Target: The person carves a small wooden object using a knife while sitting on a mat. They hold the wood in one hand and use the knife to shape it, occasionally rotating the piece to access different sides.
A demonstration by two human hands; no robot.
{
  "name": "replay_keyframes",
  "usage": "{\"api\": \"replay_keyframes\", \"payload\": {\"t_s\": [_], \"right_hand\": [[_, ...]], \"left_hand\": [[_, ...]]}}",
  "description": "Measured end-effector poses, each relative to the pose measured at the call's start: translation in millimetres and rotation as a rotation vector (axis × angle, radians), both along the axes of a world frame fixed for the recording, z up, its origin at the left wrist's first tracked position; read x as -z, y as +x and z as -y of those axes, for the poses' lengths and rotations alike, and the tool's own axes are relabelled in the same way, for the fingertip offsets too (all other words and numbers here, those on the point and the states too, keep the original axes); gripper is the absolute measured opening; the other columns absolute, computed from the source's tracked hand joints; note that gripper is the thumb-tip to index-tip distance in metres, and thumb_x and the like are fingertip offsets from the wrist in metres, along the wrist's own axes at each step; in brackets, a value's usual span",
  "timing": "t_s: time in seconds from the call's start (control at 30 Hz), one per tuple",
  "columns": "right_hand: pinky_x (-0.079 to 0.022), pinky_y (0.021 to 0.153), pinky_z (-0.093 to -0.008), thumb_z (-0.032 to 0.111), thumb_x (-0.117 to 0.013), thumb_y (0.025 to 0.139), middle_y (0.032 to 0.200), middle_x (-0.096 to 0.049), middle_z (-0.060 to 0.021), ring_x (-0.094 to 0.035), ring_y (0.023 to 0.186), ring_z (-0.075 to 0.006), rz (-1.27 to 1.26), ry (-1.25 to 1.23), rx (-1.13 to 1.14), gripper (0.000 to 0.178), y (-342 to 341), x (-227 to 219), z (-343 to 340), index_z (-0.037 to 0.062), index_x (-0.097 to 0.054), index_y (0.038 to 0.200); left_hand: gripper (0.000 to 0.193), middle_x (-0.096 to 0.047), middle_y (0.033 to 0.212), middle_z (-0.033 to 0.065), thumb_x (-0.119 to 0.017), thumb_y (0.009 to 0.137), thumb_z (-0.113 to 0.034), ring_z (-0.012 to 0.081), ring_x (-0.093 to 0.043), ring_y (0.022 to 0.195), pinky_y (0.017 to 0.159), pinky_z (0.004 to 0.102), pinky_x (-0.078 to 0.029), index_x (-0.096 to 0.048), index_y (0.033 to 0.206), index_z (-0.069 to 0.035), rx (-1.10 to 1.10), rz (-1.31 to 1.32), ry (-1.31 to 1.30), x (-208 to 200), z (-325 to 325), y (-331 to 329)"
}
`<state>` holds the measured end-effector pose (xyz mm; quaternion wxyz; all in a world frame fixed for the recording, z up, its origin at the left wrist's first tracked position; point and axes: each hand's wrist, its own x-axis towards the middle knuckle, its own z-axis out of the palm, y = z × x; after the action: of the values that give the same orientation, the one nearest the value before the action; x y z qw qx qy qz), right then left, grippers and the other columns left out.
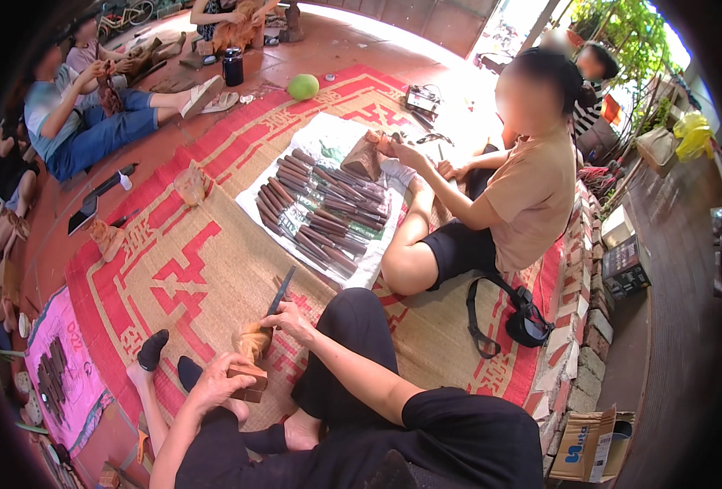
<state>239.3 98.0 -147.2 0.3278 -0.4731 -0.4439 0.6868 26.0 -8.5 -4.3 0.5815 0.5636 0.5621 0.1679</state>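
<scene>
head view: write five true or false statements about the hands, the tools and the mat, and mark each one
1. The left hand holds the carved wooden figure at its block-shaped base. True.
2. The right hand is empty. False: the right hand holds a long, dark, file-like tool.
3. Many brown-handled tools lie on a white sheet. True.
4. The black strapped bag lies on the white sheet. False: the black strapped bag lies on the red-and-beige mat, beside the seated co-worker.
5. In the picture, the dark canister stands to the left of the round green fruit. True.
</scene>
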Motion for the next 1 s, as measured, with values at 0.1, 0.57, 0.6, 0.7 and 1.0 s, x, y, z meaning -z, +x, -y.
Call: {"api": "replay_keyframes", "payload": {"t_s": [0.1, 0.57, 0.6, 0.7, 1.0], "right_hand": [[-0.044, 0.067, -0.0266, 0.014, -0.075, 0.075, 0.079, -0.066, -0.0001, -0.057, 0.073, -0.0103, 0.001, 0.015, -0.029, 0.015, 0, -6, 1, 0.0042, -0.069, 0.085], [-0.047, 0.073, -0.0281, 0.005, -0.073, 0.074, 0.082, -0.068, -0.0034, -0.061, 0.077, -0.0126, 0.025, 0.084, -0.078, 0.012, 1, -4, 1, 0.0001, -0.07, 0.085], [-0.047, 0.072, -0.0283, 0.006, -0.073, 0.075, 0.082, -0.069, -0.0036, -0.062, 0.077, -0.0127, 0.02, 0.059, -0.051, 0.011, 1, -4, 2, 0.0003, -0.07, 0.084], [-0.048, 0.069, -0.0284, 0.009, -0.073, 0.075, 0.081, -0.069, -0.0039, -0.062, 0.075, -0.0128, 0.032, -0.027, 0.044, 0.011, 4, -3, -2, 0.0013, -0.069, 0.082], [-0.046, 0.062, -0.0258, 0.013, -0.075, 0.074, 0.076, -0.066, -0.0026, -0.062, 0.073, -0.0117, -0.006, -0.026, -0.073, 0.015, 4, -5, -1, 0.004, -0.068, 0.083]], "left_hand": [[0.035, -0.058, 0.103, 0.0093, -0.075, 0.074, -0.021, 0.0237, -0.059, 0.1, 0.088, 0.032, -0.046, -0.065, 0.103, -0.005, 0.011, -0.005, 0.008, -3, 0, -2], [0.034, -0.057, 0.099, 0.0067, -0.079, 0.07, -0.025, 0.0181, -0.059, 0.096, 0.085, 0.0313, -0.046, -0.065, 0.093, -0.003, -0.086, 0.033, -0.095, -16, 2, -2], [0.034, -0.057, 0.099, 0.0065, -0.079, 0.07, -0.025, 0.018, -0.059, 0.096, 0.085, 0.0313, -0.046, -0.065, 0.093, -0.004, -0.089, 0.039, -0.096, -15, 2, -2], [0.033, -0.057, 0.099, 0.0068, -0.079, 0.071, -0.025, 0.0183, -0.06, 0.095, 0.085, 0.0311, -0.047, -0.065, 0.093, -0.004, -0.072, 0.004, -0.089, -18, 2, -1], [0.034, -0.057, 0.101, 0.0068, -0.078, 0.07, -0.026, 0.0195, -0.059, 0.098, 0.087, 0.0314, -0.045, -0.066, 0.092, -0.004, -0.07, -0.014, -0.073, -10, 2, -5]]}}
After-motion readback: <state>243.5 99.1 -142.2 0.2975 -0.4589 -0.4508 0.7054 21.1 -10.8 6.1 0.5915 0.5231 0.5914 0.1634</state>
